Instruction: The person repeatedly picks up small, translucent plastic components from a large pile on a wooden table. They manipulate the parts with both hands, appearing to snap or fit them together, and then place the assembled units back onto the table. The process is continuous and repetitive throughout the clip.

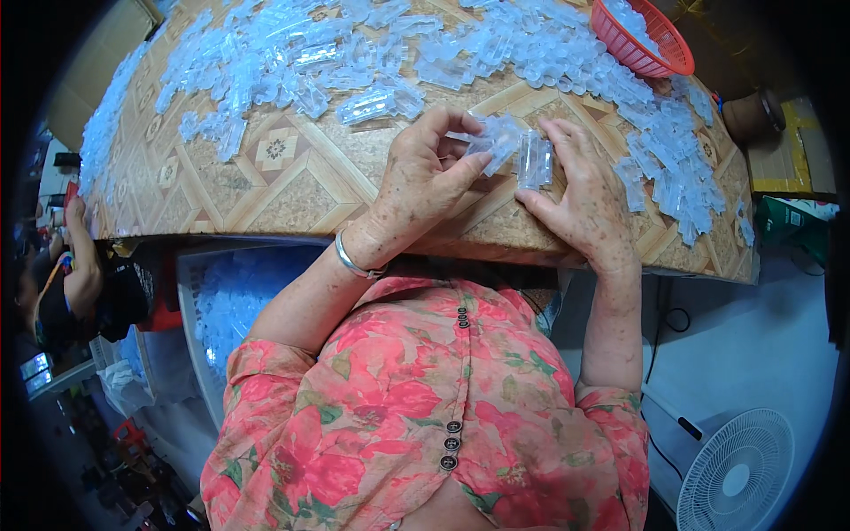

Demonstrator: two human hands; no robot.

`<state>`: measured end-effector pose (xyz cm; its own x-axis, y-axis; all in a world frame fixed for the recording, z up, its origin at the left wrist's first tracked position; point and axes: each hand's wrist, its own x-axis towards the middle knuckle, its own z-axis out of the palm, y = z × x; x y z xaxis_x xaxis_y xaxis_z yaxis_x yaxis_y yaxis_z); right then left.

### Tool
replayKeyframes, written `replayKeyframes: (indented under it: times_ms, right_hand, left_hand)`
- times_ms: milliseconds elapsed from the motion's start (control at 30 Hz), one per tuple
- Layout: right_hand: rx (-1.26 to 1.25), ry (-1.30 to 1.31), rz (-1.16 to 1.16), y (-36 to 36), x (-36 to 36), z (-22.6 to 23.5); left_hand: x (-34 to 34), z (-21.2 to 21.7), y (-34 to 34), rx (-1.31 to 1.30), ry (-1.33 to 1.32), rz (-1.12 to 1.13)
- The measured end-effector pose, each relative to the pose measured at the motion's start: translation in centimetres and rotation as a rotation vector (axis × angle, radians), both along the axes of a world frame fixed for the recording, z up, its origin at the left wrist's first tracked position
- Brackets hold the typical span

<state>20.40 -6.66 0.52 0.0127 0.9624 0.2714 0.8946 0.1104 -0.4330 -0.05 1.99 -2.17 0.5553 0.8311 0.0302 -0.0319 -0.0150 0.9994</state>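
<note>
Both of my hands are over the near part of the patterned table (pixel 292 190). My left hand (pixel 423 173) pinches a clear plastic piece (pixel 498 142) between thumb and fingers. Just right of it, my right hand (pixel 580 181) has its thumb and fingers around a short, clear rectangular plastic piece (pixel 535 161). The two pieces sit close together, and whether they touch I cannot tell. Beyond my hands lies a clear plastic part (pixel 367 104), at the near edge of a wide pile of similar translucent parts (pixel 266 53).
A red plastic basket (pixel 660 66) holding clear parts stands at the far right, near a brown round container (pixel 753 115). A crate of translucent parts (pixel 235 301) is below the table edge at left. A white fan (pixel 737 478) stands low right. Another person's arm (pixel 84 252) shows at far left.
</note>
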Motion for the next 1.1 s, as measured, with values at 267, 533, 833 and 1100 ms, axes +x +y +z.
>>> replayKeyframes:
  times_ms: [267, 533, 833, 1100]
  right_hand:
    - [-0.089, 0.346, -0.286, -0.9, -0.3, -0.2]
    - [0.182, 0.466, -0.152, -1.7, -3.9, -1.0]
    - [0.188, 0.557, -0.138, -2.2, -3.9, -1.6]
    - [0.139, 0.578, -0.135, -2.7, -3.8, -1.6]
  left_hand:
    - [-0.4, -0.4, -0.6, -0.039, -0.116, -0.021]
    - [0.3, 1.2, -1.9, -0.236, -0.134, -0.144]
    - [0.3, 1.3, -2.1, -0.527, -0.37, -0.263]
    - [0.6, 1.5, -2.7, -0.533, -0.442, -0.361]
